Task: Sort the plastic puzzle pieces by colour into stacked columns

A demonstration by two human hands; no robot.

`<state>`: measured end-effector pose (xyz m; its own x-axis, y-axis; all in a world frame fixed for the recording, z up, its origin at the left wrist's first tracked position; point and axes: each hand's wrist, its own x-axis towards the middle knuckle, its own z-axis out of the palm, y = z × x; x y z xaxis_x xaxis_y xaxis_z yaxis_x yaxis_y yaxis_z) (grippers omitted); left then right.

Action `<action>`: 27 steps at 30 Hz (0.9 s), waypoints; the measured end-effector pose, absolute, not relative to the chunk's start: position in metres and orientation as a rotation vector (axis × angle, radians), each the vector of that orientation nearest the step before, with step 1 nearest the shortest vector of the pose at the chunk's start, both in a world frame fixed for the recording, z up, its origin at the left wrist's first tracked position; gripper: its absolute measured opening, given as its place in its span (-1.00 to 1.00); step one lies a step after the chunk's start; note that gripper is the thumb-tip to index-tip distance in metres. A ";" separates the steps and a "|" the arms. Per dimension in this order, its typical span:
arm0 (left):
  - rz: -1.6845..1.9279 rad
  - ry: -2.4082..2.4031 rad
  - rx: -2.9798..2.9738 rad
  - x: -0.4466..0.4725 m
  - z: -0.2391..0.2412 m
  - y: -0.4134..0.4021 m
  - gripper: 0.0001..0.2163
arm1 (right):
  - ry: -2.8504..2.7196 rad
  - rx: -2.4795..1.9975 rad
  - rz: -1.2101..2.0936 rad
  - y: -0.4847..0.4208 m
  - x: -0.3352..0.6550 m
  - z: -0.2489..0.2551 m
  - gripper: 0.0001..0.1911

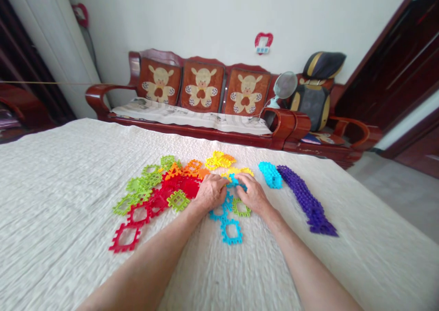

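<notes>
My left hand (211, 191) and my right hand (253, 193) meet above the middle of the pile, fingers curled. Between their fingertips is a light-blue interlocking building piece (233, 180), a flat toothed shape partly hidden by the fingers. More light-blue square pieces (232, 231) lie below the hands, with a green square piece (242, 207) beside them. Left of my left hand, red pieces (171, 187) are heaped, with another green square (178, 201) on top. Yellow pieces (219, 160) lie just beyond the hands.
Green pieces (144, 183) and orange pieces (192, 166) lie at the left. A light-blue stack (270, 174) and a long purple row (307, 199) stand at the right. All rest on a cream quilted cover (68, 210). Beyond is a wooden sofa (192, 128) with bear cushions.
</notes>
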<state>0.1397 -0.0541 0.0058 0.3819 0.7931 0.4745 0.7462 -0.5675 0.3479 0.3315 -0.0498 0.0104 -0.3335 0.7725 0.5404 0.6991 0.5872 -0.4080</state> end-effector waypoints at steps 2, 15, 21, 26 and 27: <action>0.978 1.460 2.530 0.140 0.004 -0.053 -0.75 | -2.135 -1.126 0.115 -0.051 0.330 0.011 -0.67; 1.190 1.844 2.307 0.135 0.010 -0.053 -0.73 | -2.134 -1.353 0.027 -0.053 0.333 0.014 -0.86; 1.085 1.727 2.361 0.140 0.011 -0.057 -0.73 | -2.118 -1.450 0.033 -0.054 0.328 0.012 -0.79; 1.110 1.632 2.406 0.141 0.008 -0.056 -0.71 | -2.150 -1.346 0.047 -0.054 0.331 0.011 -0.86; 1.116 1.612 2.424 0.141 0.007 -0.056 -0.70 | -2.145 -1.307 0.048 -0.054 0.331 0.013 -0.87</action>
<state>0.1405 -0.0557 0.0074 0.2092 0.8125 0.5441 0.7956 -0.4649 0.3884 0.3309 -0.0537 0.0125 -0.3192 0.8146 0.4843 0.7923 0.5098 -0.3353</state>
